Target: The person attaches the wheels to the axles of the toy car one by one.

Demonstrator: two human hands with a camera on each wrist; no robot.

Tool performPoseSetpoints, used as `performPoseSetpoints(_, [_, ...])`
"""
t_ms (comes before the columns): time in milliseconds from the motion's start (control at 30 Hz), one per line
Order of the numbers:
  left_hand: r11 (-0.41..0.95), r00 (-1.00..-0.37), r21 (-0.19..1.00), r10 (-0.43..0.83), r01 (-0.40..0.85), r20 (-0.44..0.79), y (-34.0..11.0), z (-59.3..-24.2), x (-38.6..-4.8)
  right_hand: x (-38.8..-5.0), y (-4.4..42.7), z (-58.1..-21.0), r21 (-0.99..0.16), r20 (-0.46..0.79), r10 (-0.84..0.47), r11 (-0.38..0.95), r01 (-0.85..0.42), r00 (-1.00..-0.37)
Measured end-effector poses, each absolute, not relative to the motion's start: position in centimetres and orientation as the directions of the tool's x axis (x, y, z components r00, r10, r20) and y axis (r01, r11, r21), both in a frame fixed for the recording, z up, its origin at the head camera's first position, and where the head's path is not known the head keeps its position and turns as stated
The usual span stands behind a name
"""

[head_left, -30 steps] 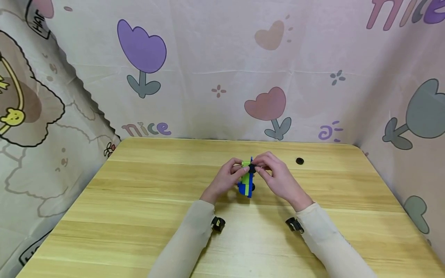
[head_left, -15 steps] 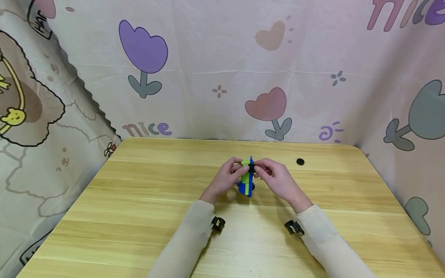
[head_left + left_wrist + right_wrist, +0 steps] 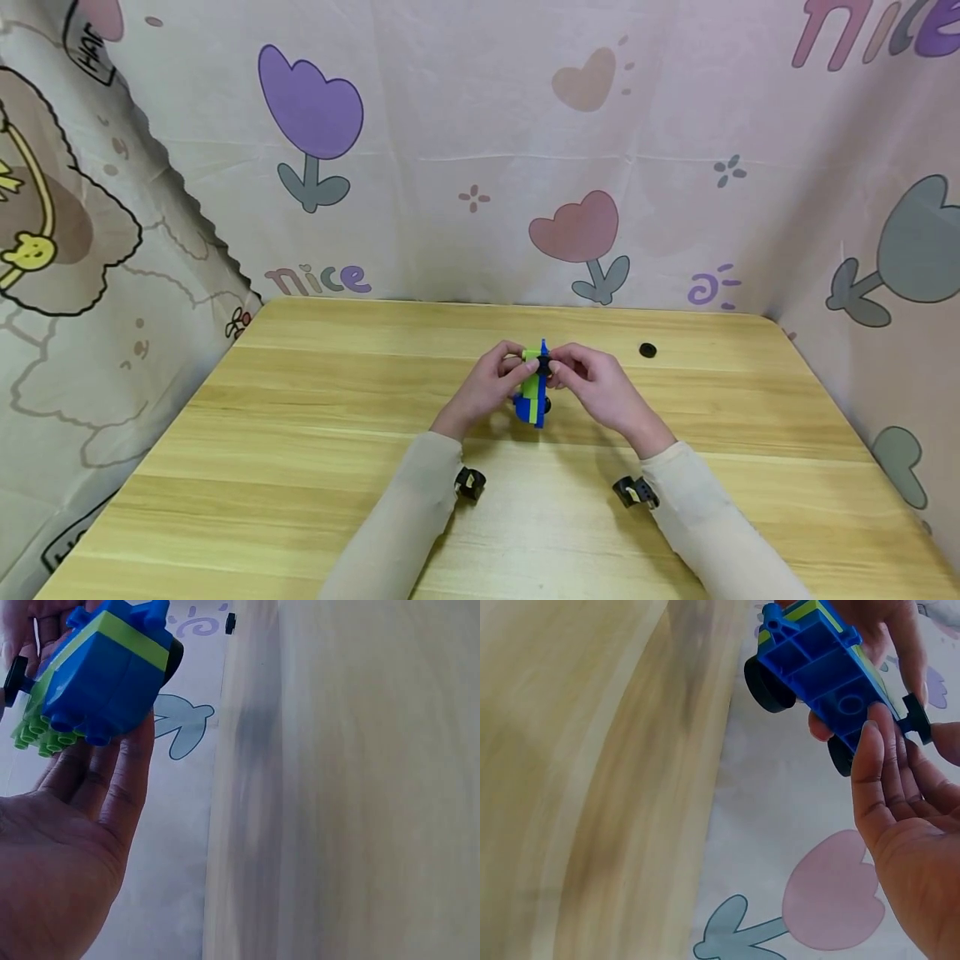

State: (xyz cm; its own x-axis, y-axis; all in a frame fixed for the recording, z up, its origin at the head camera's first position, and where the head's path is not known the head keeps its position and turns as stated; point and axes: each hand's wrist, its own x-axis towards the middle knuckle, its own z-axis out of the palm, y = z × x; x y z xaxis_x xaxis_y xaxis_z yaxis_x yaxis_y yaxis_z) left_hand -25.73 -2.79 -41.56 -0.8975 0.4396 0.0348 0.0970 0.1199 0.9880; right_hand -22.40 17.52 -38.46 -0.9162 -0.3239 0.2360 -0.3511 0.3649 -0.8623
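My left hand point(image 3: 491, 383) holds a toy car point(image 3: 531, 387) of lime-green and blue building blocks, raised off the table and turned on its side. Beside it, my right hand point(image 3: 596, 387) has its thumb against a black wheel point(image 3: 917, 718) on a short stub at the car's side. The right fingers point(image 3: 885, 761) rest on the blue underside point(image 3: 832, 682). Two more black wheels, one of them a large wheel point(image 3: 769, 684), show along the opposite side. In the left wrist view, green studs point(image 3: 45, 735) face downward. How firmly the stub wheel is seated I cannot tell.
A loose black wheel point(image 3: 647, 350) lies on the wooden table point(image 3: 300, 467), right of the hands and toward the back. Behind the table hangs a patterned cloth point(image 3: 442, 108), with more cloth at both sides. Black wrist cameras point(image 3: 471, 484) sit on both cuffs.
My right hand's fingers have come down from the car's far end to its underside, with the thumb still at the wheel. The left hand and the car have barely moved.
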Motion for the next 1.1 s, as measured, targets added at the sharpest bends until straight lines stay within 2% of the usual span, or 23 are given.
performPoseSetpoints(467, [0.117, -0.88, 0.985, 0.471, 0.126, 0.057, -2.39, -41.62, -25.55, -22.1, 17.81, -38.64, -0.879, 0.228, -0.329, 0.335, -0.339, -0.916])
performPoseSetpoints(1100, [0.149, -0.89, 0.983, 0.456, 0.104, 0.025, -2.81, -41.21, -25.84, -22.67, 17.51, -38.87, -0.891, 0.219, -0.307, 0.324, -0.318, -0.926])
